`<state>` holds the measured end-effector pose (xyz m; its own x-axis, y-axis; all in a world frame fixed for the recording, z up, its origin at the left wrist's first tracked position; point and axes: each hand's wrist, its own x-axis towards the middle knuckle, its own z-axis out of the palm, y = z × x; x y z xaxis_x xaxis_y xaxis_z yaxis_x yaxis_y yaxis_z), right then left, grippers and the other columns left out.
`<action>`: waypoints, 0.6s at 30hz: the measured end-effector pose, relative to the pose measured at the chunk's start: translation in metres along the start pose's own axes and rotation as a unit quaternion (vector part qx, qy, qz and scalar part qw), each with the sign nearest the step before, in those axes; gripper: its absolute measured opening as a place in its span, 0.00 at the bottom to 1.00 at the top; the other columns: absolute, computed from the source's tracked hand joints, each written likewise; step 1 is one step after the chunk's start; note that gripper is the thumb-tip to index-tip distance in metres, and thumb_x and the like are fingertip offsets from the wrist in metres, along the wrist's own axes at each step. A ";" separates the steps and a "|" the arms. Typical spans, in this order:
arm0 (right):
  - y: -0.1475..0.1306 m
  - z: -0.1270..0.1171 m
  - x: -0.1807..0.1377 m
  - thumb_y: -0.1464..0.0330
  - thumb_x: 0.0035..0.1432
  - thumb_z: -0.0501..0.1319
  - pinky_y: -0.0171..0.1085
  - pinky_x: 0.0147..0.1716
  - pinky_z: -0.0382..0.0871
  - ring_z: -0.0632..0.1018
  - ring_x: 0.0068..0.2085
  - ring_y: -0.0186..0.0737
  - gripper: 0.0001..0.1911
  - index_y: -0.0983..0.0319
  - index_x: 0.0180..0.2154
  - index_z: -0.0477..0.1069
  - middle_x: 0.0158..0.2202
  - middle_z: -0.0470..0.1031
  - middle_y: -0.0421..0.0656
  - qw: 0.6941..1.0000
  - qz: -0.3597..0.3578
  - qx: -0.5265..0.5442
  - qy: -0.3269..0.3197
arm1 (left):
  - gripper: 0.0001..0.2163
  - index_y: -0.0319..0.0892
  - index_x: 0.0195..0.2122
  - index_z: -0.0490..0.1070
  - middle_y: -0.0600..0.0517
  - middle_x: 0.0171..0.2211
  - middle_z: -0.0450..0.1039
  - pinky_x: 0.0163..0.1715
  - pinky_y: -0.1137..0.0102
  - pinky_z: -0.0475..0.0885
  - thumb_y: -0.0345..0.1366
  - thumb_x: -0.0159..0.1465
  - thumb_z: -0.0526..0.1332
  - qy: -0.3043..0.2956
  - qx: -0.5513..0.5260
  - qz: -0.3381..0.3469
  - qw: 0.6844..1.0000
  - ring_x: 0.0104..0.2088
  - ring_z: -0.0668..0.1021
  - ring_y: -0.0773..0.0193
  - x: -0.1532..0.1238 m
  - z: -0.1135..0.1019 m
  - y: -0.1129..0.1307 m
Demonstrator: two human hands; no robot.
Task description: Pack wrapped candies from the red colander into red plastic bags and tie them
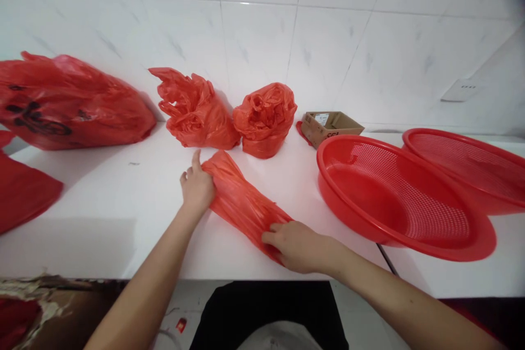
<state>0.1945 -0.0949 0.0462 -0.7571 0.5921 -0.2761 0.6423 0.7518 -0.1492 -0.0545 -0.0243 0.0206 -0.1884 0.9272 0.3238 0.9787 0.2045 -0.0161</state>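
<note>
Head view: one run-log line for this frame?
left hand: on far end of flattened red bag | right hand: on near end | grip: unclear | surface: white counter | nearby: red basket

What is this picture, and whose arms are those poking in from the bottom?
The camera sits on a person's head and looks down, so those are that person's own arms. There is no machine here, just two bare hands. The left hand and the right hand rest on the two ends of a long flat red bag lying on a white counter. Behind it, by the tiled wall, stand a scrunched red bag, a rounder red bag and a small cardboard box. A big full bag lies at the left. On the right are a round red basket with tiny holes and a second basket.
</note>
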 end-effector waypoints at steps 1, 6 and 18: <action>0.001 -0.005 -0.006 0.73 0.60 0.55 0.36 0.32 0.65 0.76 0.34 0.41 0.10 0.62 0.41 0.72 0.37 0.75 0.46 1.000 0.006 -0.003 -0.010 | 0.20 0.34 0.52 0.71 0.41 0.69 0.43 0.49 0.53 0.70 0.26 0.61 0.48 -0.008 -0.001 -0.007 1.000 0.52 0.72 0.45 0.003 -0.005 -0.006; -0.003 -0.039 -0.009 0.72 0.64 0.52 0.38 0.35 0.65 0.76 0.38 0.44 0.10 0.64 0.41 0.71 0.37 0.75 0.48 0.995 0.074 -0.027 0.065 | 0.24 0.50 0.56 0.69 0.48 0.62 0.60 0.35 0.61 0.73 0.28 0.60 0.49 -0.139 -0.036 0.047 0.988 0.40 0.79 0.51 -0.004 -0.030 -0.004; 0.058 -0.027 0.041 0.62 0.51 0.67 0.55 0.59 0.54 0.63 0.61 0.63 0.43 0.61 0.65 0.55 0.61 0.61 0.57 0.983 0.172 -0.051 0.040 | 0.27 0.55 0.58 0.67 0.51 0.46 0.75 0.41 0.67 0.70 0.31 0.56 0.56 -0.326 -0.151 0.193 0.913 0.43 0.77 0.56 -0.025 -0.056 -0.015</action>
<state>0.1971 -0.0191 0.0520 -0.5067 0.8342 -0.2178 0.8499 0.5257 0.0364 -0.0598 -0.0683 0.0658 0.2632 0.9218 -0.2845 0.9417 -0.1813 0.2835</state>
